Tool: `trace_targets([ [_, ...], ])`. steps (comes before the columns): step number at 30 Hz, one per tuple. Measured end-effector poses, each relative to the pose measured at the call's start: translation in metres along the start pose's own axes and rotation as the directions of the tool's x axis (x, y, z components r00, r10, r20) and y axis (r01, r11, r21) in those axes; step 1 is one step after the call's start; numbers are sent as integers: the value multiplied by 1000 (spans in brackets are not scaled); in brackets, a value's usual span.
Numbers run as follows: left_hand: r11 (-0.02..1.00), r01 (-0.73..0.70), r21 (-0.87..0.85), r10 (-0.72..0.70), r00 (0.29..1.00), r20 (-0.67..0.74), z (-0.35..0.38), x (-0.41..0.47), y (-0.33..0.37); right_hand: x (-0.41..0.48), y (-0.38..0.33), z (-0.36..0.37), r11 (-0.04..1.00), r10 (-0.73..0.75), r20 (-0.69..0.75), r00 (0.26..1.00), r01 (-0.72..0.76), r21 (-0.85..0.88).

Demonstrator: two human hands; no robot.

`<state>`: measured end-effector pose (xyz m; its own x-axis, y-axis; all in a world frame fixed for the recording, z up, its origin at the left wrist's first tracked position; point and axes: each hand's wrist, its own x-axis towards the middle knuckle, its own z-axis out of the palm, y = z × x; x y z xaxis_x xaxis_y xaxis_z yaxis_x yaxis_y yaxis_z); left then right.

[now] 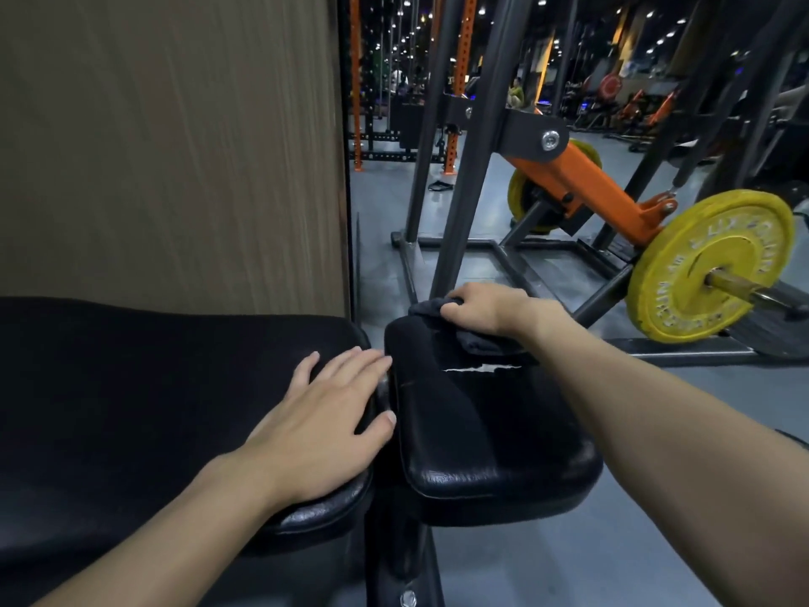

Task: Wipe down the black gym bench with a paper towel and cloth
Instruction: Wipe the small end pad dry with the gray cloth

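Crowding right fingers (455, 306) closed on dark cloth (464, 335): machine frame (473, 177), yellow plate (709, 265); left hand (324, 414) flat, empty.

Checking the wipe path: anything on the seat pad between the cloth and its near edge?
Nothing loose. The right hand holds the dark cloth at the far end of the seat pad; only a tear in the upholstery crosses the path. The left hand rests on the neighbouring pad.
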<state>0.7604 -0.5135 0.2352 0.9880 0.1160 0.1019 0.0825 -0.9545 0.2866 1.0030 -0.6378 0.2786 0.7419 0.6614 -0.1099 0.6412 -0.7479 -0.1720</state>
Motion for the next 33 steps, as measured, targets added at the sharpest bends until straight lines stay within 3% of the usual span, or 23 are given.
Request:
trace_targets([
  [7,995,24,-97,-33,995,-98,1,1,-3,8,-48,8,990,-107,24,994,109,-85],
  [12,991,23,-130,-42,989,-139,-1,0,-3,-11,-79,21,937,-257,53,965,263,-230],
  [21,991,25,-133,-49,983,-175,-1,1,-6,-67,-77,31,912,-339,12,941,332,-242],
  [27,963,65,-261,-115,976,-182,-7,-4,-1,-134,-80,38,884,-403,-9,915,387,-262],
  [33,953,82,-293,-125,983,-131,-11,-9,4,-188,-73,54,795,-555,-77,828,502,-340],
])
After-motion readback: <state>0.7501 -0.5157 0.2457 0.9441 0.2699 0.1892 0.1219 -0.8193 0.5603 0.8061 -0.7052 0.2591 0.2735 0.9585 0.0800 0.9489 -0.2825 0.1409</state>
